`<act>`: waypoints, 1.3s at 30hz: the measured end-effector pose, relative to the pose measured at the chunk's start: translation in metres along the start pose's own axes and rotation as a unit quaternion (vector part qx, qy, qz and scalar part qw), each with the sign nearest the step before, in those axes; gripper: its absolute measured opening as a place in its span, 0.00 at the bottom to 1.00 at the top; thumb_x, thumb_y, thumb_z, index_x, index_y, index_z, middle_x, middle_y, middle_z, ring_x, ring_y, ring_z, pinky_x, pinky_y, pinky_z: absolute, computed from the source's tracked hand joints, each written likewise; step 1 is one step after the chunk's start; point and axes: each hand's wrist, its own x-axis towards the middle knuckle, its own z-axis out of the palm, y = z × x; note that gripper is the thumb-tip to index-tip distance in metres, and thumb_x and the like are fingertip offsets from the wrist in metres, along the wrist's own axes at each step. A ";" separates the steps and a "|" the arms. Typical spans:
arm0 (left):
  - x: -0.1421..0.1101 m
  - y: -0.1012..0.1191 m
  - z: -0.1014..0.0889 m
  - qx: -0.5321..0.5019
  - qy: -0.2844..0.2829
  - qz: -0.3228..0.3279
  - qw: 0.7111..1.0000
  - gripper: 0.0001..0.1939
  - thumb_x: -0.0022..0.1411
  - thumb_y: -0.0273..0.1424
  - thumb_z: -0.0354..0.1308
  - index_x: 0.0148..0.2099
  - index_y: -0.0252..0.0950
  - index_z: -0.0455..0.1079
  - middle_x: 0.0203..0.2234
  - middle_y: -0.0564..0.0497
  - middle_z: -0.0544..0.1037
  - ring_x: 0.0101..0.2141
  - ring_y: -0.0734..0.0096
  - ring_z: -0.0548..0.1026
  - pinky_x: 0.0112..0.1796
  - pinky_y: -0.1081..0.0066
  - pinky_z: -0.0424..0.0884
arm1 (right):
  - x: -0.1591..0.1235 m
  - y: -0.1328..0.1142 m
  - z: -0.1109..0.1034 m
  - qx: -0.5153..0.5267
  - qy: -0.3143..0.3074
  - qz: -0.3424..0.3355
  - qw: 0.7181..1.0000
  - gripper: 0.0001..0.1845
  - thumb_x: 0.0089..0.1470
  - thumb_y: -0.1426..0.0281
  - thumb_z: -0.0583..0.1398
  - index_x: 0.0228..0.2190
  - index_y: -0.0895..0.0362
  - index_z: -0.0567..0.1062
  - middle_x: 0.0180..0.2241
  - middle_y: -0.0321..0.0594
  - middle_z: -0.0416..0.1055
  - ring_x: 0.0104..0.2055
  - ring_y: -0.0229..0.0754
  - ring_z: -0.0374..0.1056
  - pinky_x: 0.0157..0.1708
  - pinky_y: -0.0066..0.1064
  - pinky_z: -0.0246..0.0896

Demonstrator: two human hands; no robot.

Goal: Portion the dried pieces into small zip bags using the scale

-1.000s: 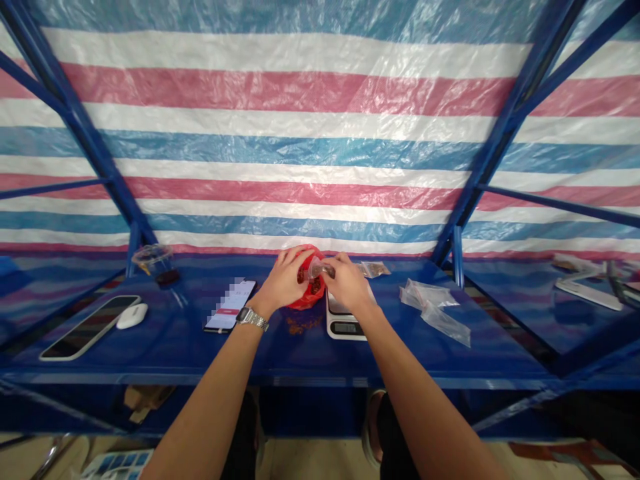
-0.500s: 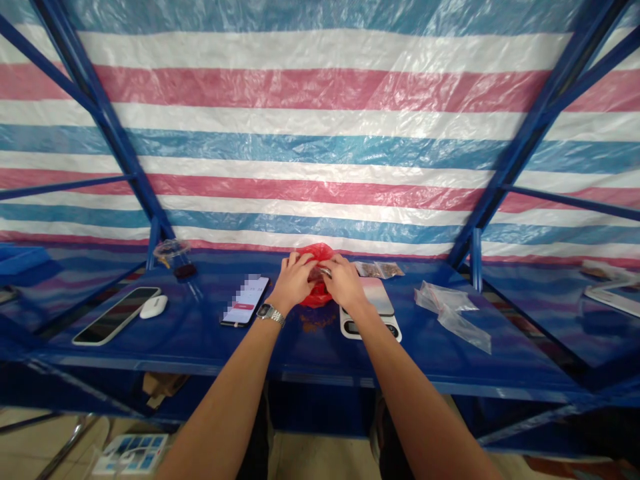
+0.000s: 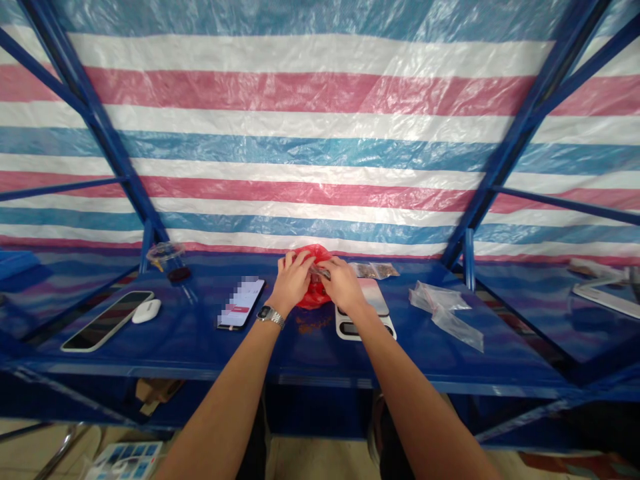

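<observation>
Fingers of my left hand (image 3: 292, 281) and my right hand (image 3: 344, 285) are closed on a small clear plastic bag (image 3: 320, 271), one hand at each side. They hold it over an open red plastic bag (image 3: 314, 297) on the blue table. What lies inside the red bag is mostly hidden by my hands. Brown crumbs (image 3: 313, 325) are scattered on the table in front of it. Under my right forearm stands a white kitchen scale (image 3: 374, 300), partly covered. Behind the scale lie small clear bags with brown contents (image 3: 375, 270).
Flat clear zip bags (image 3: 447, 310) lie to the right. On the left are a lit phone (image 3: 245, 300), a dark phone (image 3: 107, 322), a white earbud case (image 3: 147, 311) and a plastic cup with dark liquid (image 3: 175, 267). Blue metal posts (image 3: 470, 257) rise at both sides.
The whole view has shifted slightly, so things on the table appear a little further left. Both hands stay at the clear bag over the red bag, with only small finger movement.
</observation>
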 end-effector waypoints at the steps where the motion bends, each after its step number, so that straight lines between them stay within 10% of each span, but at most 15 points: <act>1: 0.000 0.001 -0.001 -0.002 0.006 -0.003 1.000 0.28 0.66 0.24 0.51 0.66 0.44 0.67 0.66 0.48 0.67 0.59 0.46 0.62 0.56 0.48 0.62 | 0.000 0.002 0.000 0.008 0.005 0.008 1.000 0.17 0.60 0.77 0.60 0.49 0.55 0.81 0.49 0.48 0.77 0.51 0.49 0.71 0.57 0.40 0.62; 14: 0.002 0.001 -0.018 -0.050 0.131 -0.100 0.985 0.32 0.67 0.37 0.58 0.71 0.47 0.58 0.62 0.39 0.59 0.59 0.46 0.63 0.57 0.50 0.64 | -0.015 0.064 -0.050 0.085 0.015 0.113 0.990 0.13 0.60 0.68 0.60 0.43 0.57 0.81 0.36 0.43 0.84 0.35 0.45 0.80 0.36 0.33 0.73; 24: 0.004 0.002 -0.010 -0.042 0.119 -0.093 0.988 0.30 0.66 0.34 0.56 0.70 0.45 0.60 0.60 0.39 0.59 0.58 0.46 0.64 0.56 0.49 0.64 | -0.044 0.082 -0.074 -0.019 -0.022 0.119 0.993 0.21 0.50 0.69 0.69 0.48 0.48 0.82 0.50 0.39 0.81 0.56 0.53 0.75 0.60 0.47 0.64; 39: 0.007 0.006 -0.009 -0.036 0.118 -0.097 0.988 0.30 0.66 0.33 0.56 0.69 0.45 0.61 0.59 0.39 0.59 0.55 0.47 0.65 0.55 0.49 0.65 | -0.050 0.100 -0.089 -0.051 0.033 0.186 0.981 0.20 0.61 0.78 0.55 0.48 0.52 0.81 0.48 0.42 0.82 0.55 0.51 0.76 0.59 0.47 0.62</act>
